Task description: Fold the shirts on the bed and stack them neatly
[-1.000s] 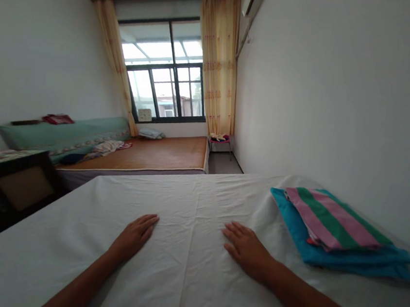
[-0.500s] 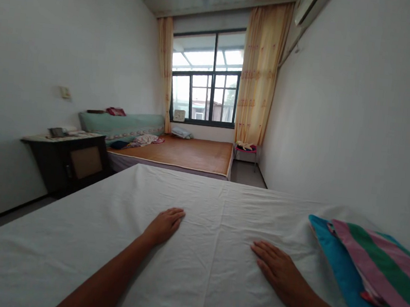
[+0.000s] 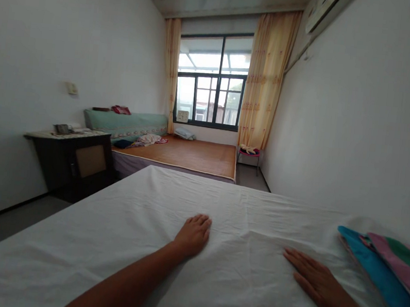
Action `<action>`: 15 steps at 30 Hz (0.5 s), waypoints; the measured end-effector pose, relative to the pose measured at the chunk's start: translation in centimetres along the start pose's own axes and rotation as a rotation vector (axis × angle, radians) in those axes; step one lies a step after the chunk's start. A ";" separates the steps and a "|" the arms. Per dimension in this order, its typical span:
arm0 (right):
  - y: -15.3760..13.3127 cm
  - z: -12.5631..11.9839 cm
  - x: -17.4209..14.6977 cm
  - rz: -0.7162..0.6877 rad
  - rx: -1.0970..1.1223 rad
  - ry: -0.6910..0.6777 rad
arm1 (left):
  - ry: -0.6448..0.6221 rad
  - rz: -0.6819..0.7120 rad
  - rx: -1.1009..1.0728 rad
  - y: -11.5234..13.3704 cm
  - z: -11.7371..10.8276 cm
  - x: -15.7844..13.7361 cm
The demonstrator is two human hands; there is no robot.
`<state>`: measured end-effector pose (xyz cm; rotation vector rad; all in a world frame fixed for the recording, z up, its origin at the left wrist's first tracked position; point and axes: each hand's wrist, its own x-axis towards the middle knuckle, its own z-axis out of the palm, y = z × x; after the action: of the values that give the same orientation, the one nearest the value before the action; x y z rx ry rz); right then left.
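A white sheet (image 3: 108, 241) with light wrinkles and a lengthwise crease covers the surface in front of me. My left hand (image 3: 193, 234) rests palm down on it, left of the crease, with the fingers slightly bent and nothing held. To the right of the crease, my right hand (image 3: 311, 274) lies flat on the sheet, its fingers stretched out and pointing left. A shallow ridge of fabric runs between the two hands. Nearest to my right hand is a folded blue cloth (image 3: 372, 269), with a pink and green striped cloth (image 3: 395, 256) on top, partly cut off by the frame.
Beyond the sheet stands a bed (image 3: 197, 155) with a brown mat, a green headboard (image 3: 127, 122) and crumpled fabric. A dark cabinet (image 3: 57, 165) is at left, a small stool (image 3: 249, 153) by the right wall. Yellow curtains (image 3: 267, 82) flank the window.
My view has shifted, so the sheet, folded cloths and both hands appear further right. The hands keep about the same places relative to the crease. My left fingers look more bent.
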<state>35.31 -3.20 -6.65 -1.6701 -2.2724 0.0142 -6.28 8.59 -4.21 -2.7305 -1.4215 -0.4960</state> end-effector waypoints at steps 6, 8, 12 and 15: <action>-0.9 -0.8 0.1 0.028 -0.014 -0.019 | -0.018 0.007 -0.058 -0.8 -0.1 -0.3; -1.3 -0.9 0.2 0.035 -0.006 -0.021 | -0.027 0.019 -0.069 -1.1 0.0 -0.3; -2.0 -0.8 0.5 0.060 -0.028 0.017 | -0.033 0.045 -0.063 -1.4 -0.2 -0.2; -1.4 -2.6 0.7 0.031 -0.135 0.102 | -0.027 0.043 -0.039 -1.3 -0.4 0.1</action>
<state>34.52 -3.46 -3.76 -1.7300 -2.2155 -0.2170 -7.40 9.39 -4.01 -2.8022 -1.3703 -0.4919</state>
